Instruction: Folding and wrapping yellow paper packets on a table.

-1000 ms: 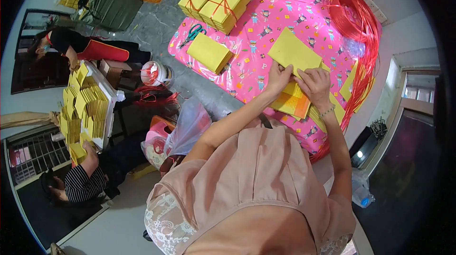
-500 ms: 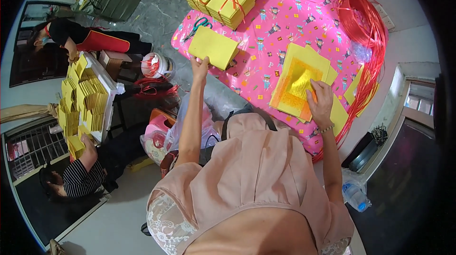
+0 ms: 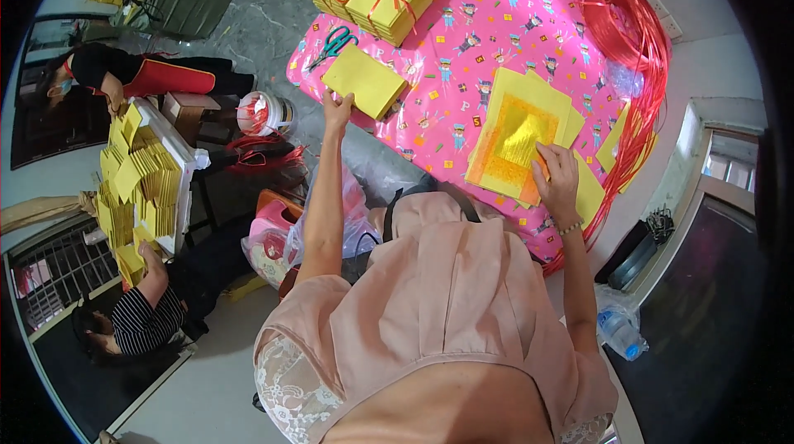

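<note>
Here, L fingers [image 3: 347,100] at rect. paper stk [image 3: 364,80]; R fingers [image 3: 547,154] at shiny foil [image 3: 523,139].

We see the pink cloth [image 3: 496,22] lit brightly and the gold square [image 3: 523,134] shining. A window [image 3: 731,164] glows at three o'clock. Straight lines bend near the black rim.

On my feed, desk cover [image 3: 413,142]: bright pink, scattered with small blue and dark figures. Folded stack [image 3: 365,80]: plain yellow. Top sheet [image 3: 514,144]: yellow, speckled orange frame, shiny gold middle. Tied bundles [image 3: 376,15]: yellow with red crossing lines. Scissors [image 3: 337,40]: teal handles. Coil of strands [image 3: 612,43]: red throughout. Blouse [image 3: 463,295]: dusty pink, white floral lace [image 3: 294,382]. Co-worker's top [image 3: 141,320], I note: black-and-white stripes.
</note>
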Demonstrator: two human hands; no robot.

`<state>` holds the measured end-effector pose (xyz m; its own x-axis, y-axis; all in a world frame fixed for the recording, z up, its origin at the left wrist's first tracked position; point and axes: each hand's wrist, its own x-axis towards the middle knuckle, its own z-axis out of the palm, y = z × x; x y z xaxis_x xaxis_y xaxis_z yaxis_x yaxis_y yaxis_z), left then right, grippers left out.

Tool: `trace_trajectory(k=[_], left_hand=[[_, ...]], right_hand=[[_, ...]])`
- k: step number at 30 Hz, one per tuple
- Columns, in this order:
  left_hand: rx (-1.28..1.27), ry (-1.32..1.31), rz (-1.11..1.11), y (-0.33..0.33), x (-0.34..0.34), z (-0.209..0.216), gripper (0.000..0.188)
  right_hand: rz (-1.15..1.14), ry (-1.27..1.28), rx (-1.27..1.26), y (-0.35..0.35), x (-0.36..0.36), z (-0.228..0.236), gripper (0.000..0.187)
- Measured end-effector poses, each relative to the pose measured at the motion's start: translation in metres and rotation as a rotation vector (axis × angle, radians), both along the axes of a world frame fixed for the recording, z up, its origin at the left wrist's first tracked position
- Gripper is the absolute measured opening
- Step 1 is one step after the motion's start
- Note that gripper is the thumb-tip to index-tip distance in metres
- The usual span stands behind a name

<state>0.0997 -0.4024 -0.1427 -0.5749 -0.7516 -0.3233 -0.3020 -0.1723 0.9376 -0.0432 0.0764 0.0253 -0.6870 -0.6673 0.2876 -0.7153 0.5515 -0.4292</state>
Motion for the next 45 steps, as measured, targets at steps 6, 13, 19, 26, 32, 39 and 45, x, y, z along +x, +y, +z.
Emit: trace_trajectory(k=[6,13,19,26,32,39,45], left_hand=[[-0.227,-0.231,0.022,-0.011,-0.005,0.000,0.061],[-0.524,-0.356,0.103,0.010,-0.013,0.011,0.084],[-0.428,-0.274,0.078,0.010,-0.008,0.013,0.091],[-0.629,-0.425,-0.049,0.011,-0.011,0.014,0.077],[-0.848,-0.418,-0.110,0.000,0.005,-0.004,0.071],[-0.972,-0.441,-0.105,0.019,0.000,0.025,0.070],[-1.156,-0.126,-0.185,0.069,-0.019,0.085,0.050]], right_hand=[[0.001,-0.028,0.039,0.007,0.007,0.001,0.037],[-0.007,-0.049,0.041,0.014,0.013,0.001,0.038],[0.004,-0.064,0.036,0.019,0.017,-0.002,0.038],[0.036,-0.139,0.075,0.025,0.020,0.006,0.041],[0.147,-0.188,0.164,0.030,0.027,0.019,0.052],[0.156,-0.135,0.129,0.044,0.031,0.004,0.043],[0.158,-0.137,0.012,0.046,0.031,0.005,0.020]])
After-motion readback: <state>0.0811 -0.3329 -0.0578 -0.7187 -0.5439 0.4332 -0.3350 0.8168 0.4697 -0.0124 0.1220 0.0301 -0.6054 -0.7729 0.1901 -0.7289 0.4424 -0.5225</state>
